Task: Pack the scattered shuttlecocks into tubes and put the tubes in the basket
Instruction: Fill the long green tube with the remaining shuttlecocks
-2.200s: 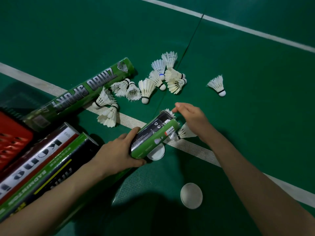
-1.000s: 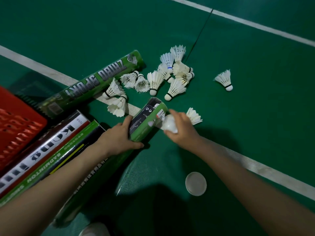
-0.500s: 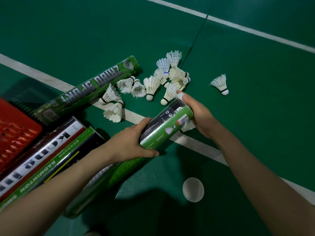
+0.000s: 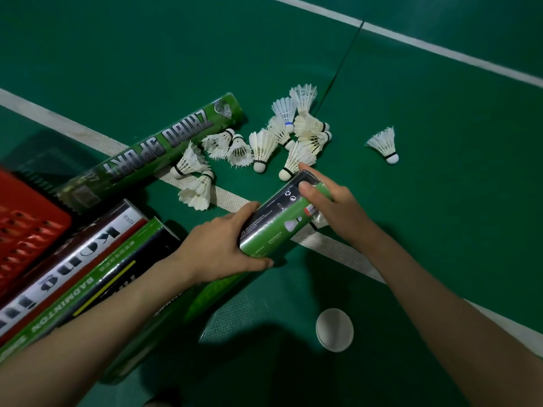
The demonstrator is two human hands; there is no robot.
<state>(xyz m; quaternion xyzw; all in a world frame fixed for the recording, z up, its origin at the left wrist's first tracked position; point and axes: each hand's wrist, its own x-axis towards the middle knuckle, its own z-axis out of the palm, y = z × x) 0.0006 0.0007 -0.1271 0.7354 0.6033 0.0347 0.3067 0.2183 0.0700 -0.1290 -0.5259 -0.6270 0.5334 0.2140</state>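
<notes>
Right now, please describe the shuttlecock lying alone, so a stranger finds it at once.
Find the green ZHIBO SPORT tube lying across the white line, then the pile of shuttlecocks at its right end. Further right, one shuttlecock lies alone on green floor; unlike the piled ones, it touches no other.

a green tube (image 4: 273,224) is gripped at its middle by the left hand (image 4: 217,248) and at its far end by the right hand (image 4: 332,207); shuttlecocks (image 4: 261,145) are scattered on the floor (image 4: 440,230) beyond.
</notes>
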